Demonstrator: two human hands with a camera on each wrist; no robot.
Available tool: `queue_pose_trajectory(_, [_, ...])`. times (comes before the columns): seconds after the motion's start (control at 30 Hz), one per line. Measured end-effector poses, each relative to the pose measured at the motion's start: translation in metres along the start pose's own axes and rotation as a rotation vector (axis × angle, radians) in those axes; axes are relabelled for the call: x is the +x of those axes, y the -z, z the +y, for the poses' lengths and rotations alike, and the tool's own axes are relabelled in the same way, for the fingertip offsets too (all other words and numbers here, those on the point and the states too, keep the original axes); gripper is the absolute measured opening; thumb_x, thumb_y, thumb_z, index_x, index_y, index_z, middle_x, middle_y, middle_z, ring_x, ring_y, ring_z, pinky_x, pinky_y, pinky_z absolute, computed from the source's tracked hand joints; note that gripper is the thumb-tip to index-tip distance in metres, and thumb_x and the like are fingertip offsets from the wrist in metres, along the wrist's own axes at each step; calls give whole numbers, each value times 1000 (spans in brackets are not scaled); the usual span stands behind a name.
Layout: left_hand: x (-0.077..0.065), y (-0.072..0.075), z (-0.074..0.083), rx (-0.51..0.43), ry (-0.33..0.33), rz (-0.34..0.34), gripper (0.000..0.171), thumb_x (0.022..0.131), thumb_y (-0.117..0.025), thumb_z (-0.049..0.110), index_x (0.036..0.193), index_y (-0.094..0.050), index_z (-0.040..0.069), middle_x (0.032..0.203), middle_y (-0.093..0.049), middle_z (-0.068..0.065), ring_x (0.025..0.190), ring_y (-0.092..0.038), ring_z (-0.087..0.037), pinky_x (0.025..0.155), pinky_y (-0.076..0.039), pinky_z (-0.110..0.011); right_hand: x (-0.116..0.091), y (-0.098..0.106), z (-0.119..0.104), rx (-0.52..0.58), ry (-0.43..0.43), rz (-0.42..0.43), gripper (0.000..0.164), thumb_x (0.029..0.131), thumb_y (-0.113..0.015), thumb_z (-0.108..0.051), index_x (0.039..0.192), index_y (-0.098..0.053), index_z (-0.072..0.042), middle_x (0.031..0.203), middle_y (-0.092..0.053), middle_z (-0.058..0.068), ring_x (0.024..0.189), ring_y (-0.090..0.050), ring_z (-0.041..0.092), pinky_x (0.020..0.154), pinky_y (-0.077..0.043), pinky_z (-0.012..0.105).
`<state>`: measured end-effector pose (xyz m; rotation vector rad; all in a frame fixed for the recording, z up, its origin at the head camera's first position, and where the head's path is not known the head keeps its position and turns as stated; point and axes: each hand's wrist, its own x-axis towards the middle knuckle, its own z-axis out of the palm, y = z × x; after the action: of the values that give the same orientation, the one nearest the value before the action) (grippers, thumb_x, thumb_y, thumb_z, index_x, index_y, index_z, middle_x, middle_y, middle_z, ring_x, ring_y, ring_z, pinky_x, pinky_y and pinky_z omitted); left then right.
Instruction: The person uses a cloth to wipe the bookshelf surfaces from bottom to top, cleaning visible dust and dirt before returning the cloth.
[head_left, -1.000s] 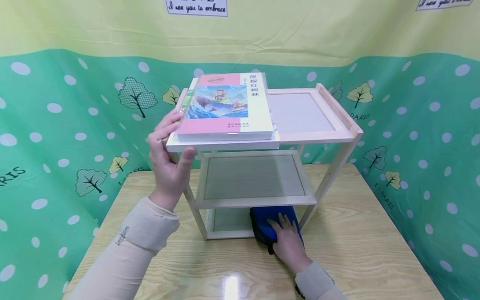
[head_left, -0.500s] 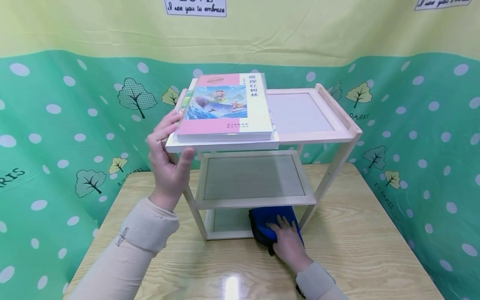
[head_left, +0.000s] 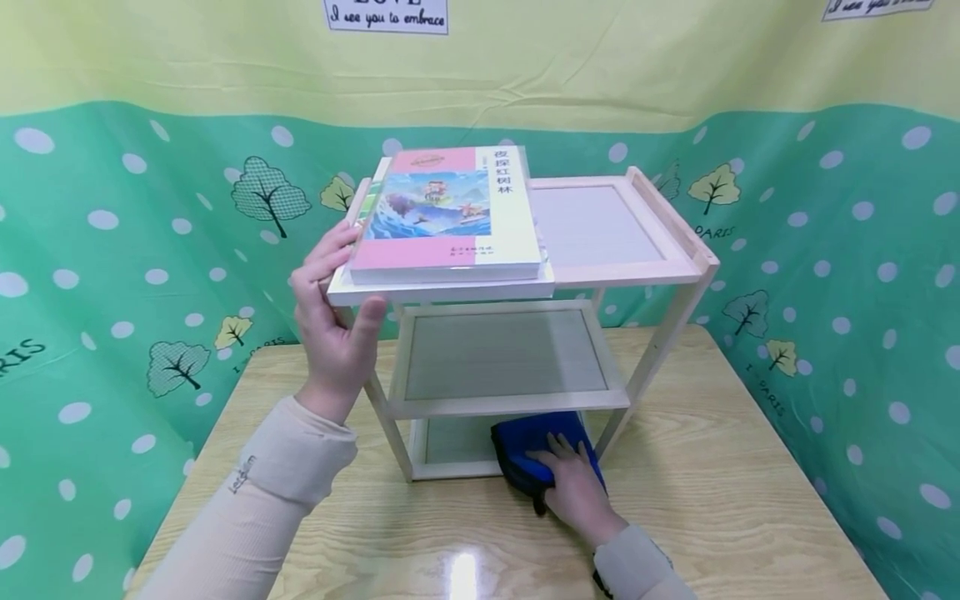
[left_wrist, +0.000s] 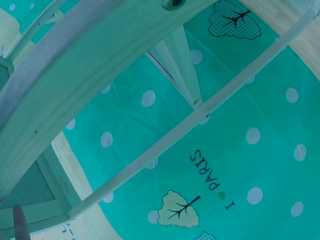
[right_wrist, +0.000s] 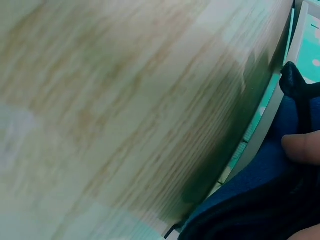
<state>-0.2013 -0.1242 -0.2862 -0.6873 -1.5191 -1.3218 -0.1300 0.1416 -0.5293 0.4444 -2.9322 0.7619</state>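
Note:
A light wooden three-tier shelf [head_left: 663, 333] stands on the table. My left hand [head_left: 333, 325] grips its upper left corner, thumb in front and fingers beside the books. On the left half of the top tier lies a pink and cream book [head_left: 517, 217], stacked over a larger white-edged book [head_left: 450, 292]. My right hand [head_left: 573, 487] holds a blue case [head_left: 517, 437] with black edging at the bottom tier's front right. Its back part is hidden under the middle tier. In the right wrist view, the thumb [right_wrist: 302, 148] presses the case's blue side near a black tab [right_wrist: 292, 82].
The middle tier [head_left: 510, 354] has a grey panel in a pale frame. Wood-grain table [head_left: 750, 500] surrounds the shelf's legs. A green and yellow patterned curtain [head_left: 150, 250] closes off the back and both sides. A black strap [head_left: 600, 582] shows by the right cuff.
The blue case has shifted slightly left and turned a little under my right hand. My left hand keeps its hold on the shelf corner. The head view has drifted slightly.

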Motion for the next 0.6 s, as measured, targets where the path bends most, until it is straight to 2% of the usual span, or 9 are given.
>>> queue_pose_trajectory(0.3, [0,0,0,-1,1,-3,90,84,-63,68,110,-40,-15,128,-55,-30,136,-47,-36,113,-44,-44,0,-3,-1,12,16,-25,65,63,-61,15,122,-70,-11,140,-52,31,134,-44,51,111,-25,74])
queue_pose_trajectory(0.6, [-1,0,-1,-3,1,-3,89,85,-63,67,110,-40,-15,128,-56,-28,136,-46,-36,113,-45,-43,0,-6,-3,24,24,-14,64,63,-60,14,120,-70,-11,139,-52,31,135,-44,51,112,-22,75])
